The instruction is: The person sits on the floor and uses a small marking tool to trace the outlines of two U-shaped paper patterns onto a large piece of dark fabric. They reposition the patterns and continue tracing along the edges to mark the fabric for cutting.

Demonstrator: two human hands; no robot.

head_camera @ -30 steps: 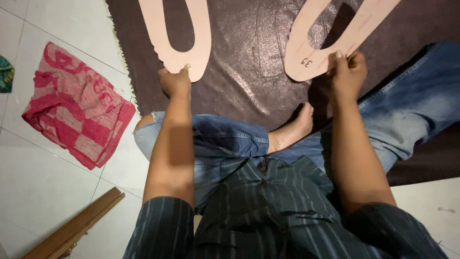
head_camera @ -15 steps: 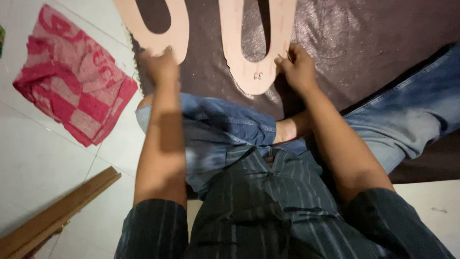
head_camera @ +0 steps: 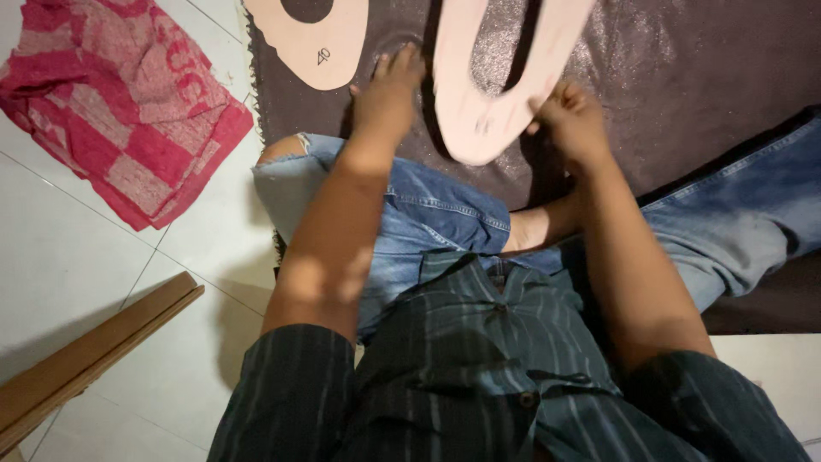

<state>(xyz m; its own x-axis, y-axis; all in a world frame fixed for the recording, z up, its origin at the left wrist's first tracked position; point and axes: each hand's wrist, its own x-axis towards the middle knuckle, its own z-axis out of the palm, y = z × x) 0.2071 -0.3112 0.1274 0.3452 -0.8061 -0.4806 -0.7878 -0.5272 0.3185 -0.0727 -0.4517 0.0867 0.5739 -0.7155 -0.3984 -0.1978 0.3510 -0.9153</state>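
Note:
Two tan cardboard sole-shaped templates with long cut-out slots lie on a dark brown leather-like sheet (head_camera: 684,68). My right hand (head_camera: 573,120) pinches the rounded lower end of the right template (head_camera: 466,103), which looks blurred and slightly lifted. Just left of that template, my left hand (head_camera: 389,90) rests flat on the sheet with its fingers spread, holding nothing. The left template (head_camera: 316,43) lies free at the top, beside my left hand.
A crumpled red and pink cloth (head_camera: 111,103) lies on the white tiled floor at the left. A wooden board (head_camera: 85,359) runs along the lower left. My legs in blue jeans (head_camera: 428,197) and a bare foot (head_camera: 534,227) are folded over the sheet's near edge.
My right hand has brought the right template leftward, close to the left one. My left hand has left the left template and now lies on the sheet between the two.

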